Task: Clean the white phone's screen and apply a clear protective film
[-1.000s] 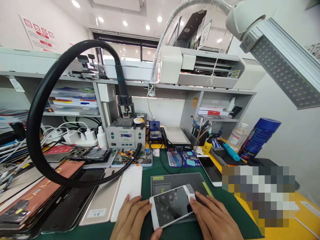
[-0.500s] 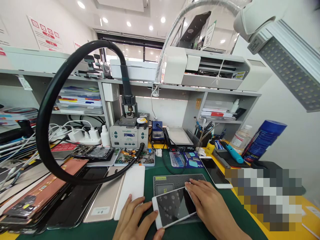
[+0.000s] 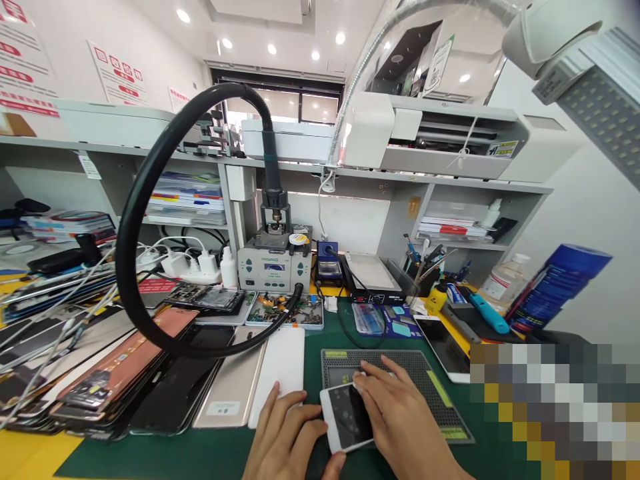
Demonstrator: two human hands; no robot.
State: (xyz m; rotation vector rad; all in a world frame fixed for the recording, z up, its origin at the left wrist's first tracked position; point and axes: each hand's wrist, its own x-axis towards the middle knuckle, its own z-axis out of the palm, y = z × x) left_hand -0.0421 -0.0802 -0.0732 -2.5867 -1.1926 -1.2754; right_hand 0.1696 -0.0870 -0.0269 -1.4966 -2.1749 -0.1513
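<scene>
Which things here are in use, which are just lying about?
In use:
white-framed phone, touched by left hand and right hand
grey perforated mat, apparently partly beneath it

Lying about, untouched:
second phone
gold panel
white panel
blue can
clear bottle

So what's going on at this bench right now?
A person is handling a white-framed phone, its dark screen facing up. The left hand touches its left edge and near corner; the right hand lies across its right part, hiding it. The phone overlaps a grey textured pad on a green mat.
</scene>
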